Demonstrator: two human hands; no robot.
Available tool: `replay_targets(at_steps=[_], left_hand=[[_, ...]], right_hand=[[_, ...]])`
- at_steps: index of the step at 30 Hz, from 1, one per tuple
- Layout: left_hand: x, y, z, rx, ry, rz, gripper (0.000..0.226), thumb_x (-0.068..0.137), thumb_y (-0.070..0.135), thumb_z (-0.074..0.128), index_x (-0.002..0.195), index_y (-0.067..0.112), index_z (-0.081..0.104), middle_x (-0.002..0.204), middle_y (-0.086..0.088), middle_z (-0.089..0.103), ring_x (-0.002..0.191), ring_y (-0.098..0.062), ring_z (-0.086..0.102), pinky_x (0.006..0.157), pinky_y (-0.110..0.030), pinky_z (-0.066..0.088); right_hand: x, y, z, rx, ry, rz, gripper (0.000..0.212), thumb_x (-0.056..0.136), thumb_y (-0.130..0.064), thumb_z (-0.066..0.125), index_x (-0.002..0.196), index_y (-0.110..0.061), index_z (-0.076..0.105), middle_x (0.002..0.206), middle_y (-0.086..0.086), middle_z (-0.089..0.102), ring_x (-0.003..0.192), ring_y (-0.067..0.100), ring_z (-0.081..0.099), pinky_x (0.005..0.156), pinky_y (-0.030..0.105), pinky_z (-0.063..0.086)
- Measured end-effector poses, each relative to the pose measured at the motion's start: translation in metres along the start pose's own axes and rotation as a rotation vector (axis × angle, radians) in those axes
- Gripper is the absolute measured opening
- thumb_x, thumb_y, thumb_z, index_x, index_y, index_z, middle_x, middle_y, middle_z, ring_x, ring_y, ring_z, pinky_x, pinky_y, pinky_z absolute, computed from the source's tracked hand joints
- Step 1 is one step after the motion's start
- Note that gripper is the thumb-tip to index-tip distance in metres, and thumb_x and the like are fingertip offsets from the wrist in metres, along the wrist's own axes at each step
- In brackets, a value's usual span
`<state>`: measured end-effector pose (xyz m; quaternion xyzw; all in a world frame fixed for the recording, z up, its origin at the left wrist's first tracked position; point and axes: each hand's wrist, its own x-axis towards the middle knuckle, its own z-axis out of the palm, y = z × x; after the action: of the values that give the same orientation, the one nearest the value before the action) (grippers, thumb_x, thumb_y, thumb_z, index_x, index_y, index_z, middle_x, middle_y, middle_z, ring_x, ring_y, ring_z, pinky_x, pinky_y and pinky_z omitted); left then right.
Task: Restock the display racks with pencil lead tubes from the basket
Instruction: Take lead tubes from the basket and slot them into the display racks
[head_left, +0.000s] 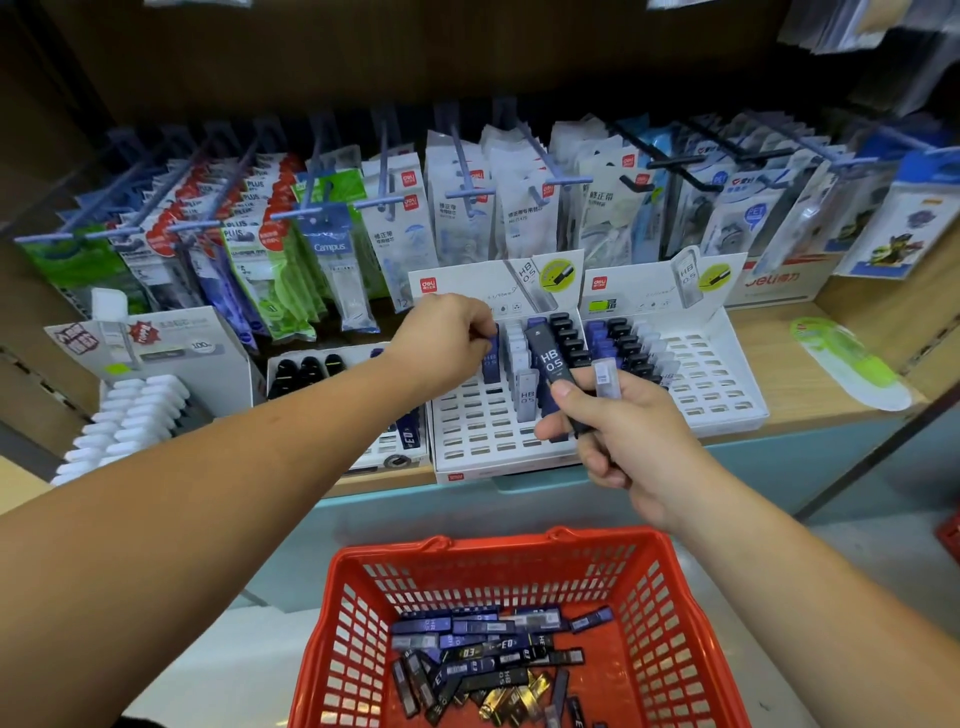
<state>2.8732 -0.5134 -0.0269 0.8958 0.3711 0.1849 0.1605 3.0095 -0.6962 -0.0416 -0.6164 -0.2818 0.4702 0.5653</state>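
My left hand is out at the white slotted plastic display rack, fingers curled down and pinching the top of a blue plastic lead tube that stands upright in one of the rack's back rows. Just right of it and a little nearer me, my right hand grips a dark rectangular lead tube marked HB 0.5 between thumb and forefinger, tilted up and leftward over the same rack. A clear plastic lead tube sticks up from the same grip beside it. Below both hands, close to my body, sits the red plastic mesh basket, with a loose heap of blue, black and gold lead tubes on its bottom. Beyond the right hand, a second white slotted rack holds tubes only in its left rows. Both racks rest on a light wooden shelf. Behind my hands hang packets of correction tape on blue pegs, and a green blister pack lies flat well to the right. Both forearms are bare and stretched forward, the left crossing in from the lower left.
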Motion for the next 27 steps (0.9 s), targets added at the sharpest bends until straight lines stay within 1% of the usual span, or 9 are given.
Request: replay_targets(at_steps=[3,6,9,12,15,18,21,23,27], left_hand=[[-0.004,0.008,-0.004,0.004,0.077,0.013,0.012,0.096,0.017,0.067,0.097,0.014,0.079,0.090,-0.001,0.075,0.084,-0.019,0.068,0.080,-0.035,0.057],[-0.018,0.025,-0.013,-0.474,-0.005,-0.092,0.022,0.101,0.028,0.066,0.095,0.008,0.074,0.080,-0.007,0.074,0.068,-0.014,0.069,0.061,-0.031,0.056],[-0.032,0.034,-0.021,-0.732,-0.147,-0.119,0.012,0.095,0.012,0.074,0.102,0.002,0.073,0.078,-0.014,0.073,0.069,-0.020,0.071,0.062,-0.031,0.061],[-0.031,0.026,-0.037,-0.792,-0.050,-0.172,0.014,0.091,0.003,0.076,0.104,-0.001,0.072,0.073,-0.017,0.070,0.066,-0.021,0.070,0.063,-0.030,0.062],[-0.026,0.008,-0.057,-0.714,0.054,-0.235,0.025,0.088,0.006,0.080,0.106,-0.004,0.066,0.080,-0.029,0.071,0.068,-0.028,0.070,0.062,-0.033,0.063],[-0.023,-0.007,-0.063,-0.490,0.069,-0.222,0.024,0.087,0.009,0.082,0.102,0.001,0.066,0.082,-0.023,0.074,0.065,-0.028,0.073,0.067,-0.038,0.065],[-0.020,-0.016,-0.052,-0.303,0.012,-0.163,0.012,0.091,0.010,0.079,0.096,0.012,0.069,0.078,-0.009,0.076,0.070,-0.022,0.074,0.077,-0.044,0.064],[-0.015,-0.023,-0.043,-0.238,-0.002,-0.148,0.010,0.093,0.011,0.074,0.101,0.016,0.072,0.082,-0.003,0.076,0.077,-0.020,0.074,0.083,-0.044,0.063],[-0.009,-0.028,-0.035,-0.148,0.009,-0.121,0.018,0.094,0.013,0.072,0.112,0.018,0.073,0.092,0.001,0.075,0.090,-0.017,0.071,0.090,-0.038,0.059]], right_hand=[[0.000,-0.001,0.000,-0.001,0.014,-0.010,0.011,0.102,-0.025,0.064,0.106,-0.015,0.067,0.085,0.015,0.076,0.041,0.014,0.036,0.042,0.021,0.023],[0.000,-0.001,0.004,-0.008,0.005,-0.020,0.012,0.104,-0.025,0.060,0.102,-0.015,0.065,0.080,0.014,0.074,0.039,0.014,0.034,0.041,0.020,0.022],[0.001,-0.004,0.014,-0.006,-0.022,-0.021,0.020,0.104,-0.033,0.059,0.100,-0.015,0.065,0.080,0.011,0.072,0.040,0.014,0.032,0.043,0.019,0.020],[0.006,-0.007,0.024,0.058,-0.023,-0.017,0.035,0.102,-0.050,0.053,0.103,-0.017,0.062,0.087,0.007,0.067,0.042,0.015,0.034,0.045,0.019,0.017],[0.010,-0.014,0.027,0.093,0.073,-0.052,0.024,0.105,-0.040,0.048,0.105,-0.016,0.054,0.097,0.007,0.063,0.043,0.016,0.038,0.044,0.018,0.019],[0.012,-0.015,0.025,0.058,0.152,-0.151,0.027,0.108,-0.035,0.047,0.093,-0.016,0.059,0.094,0.008,0.062,0.048,0.016,0.048,0.045,0.027,0.033],[0.011,-0.019,0.022,-0.014,0.174,-0.212,0.027,0.103,-0.036,0.059,0.090,-0.022,0.078,0.109,0.003,0.071,0.079,0.010,0.065,0.076,0.031,0.049],[0.010,-0.024,0.020,0.041,0.137,-0.214,0.021,0.100,-0.035,0.064,0.094,-0.023,0.081,0.113,-0.001,0.075,0.100,0.009,0.070,0.081,0.027,0.050],[0.006,-0.027,0.017,0.073,0.096,-0.242,0.018,0.099,-0.029,0.067,0.098,-0.016,0.080,0.085,0.001,0.073,0.065,0.019,0.061,0.053,0.022,0.045]])
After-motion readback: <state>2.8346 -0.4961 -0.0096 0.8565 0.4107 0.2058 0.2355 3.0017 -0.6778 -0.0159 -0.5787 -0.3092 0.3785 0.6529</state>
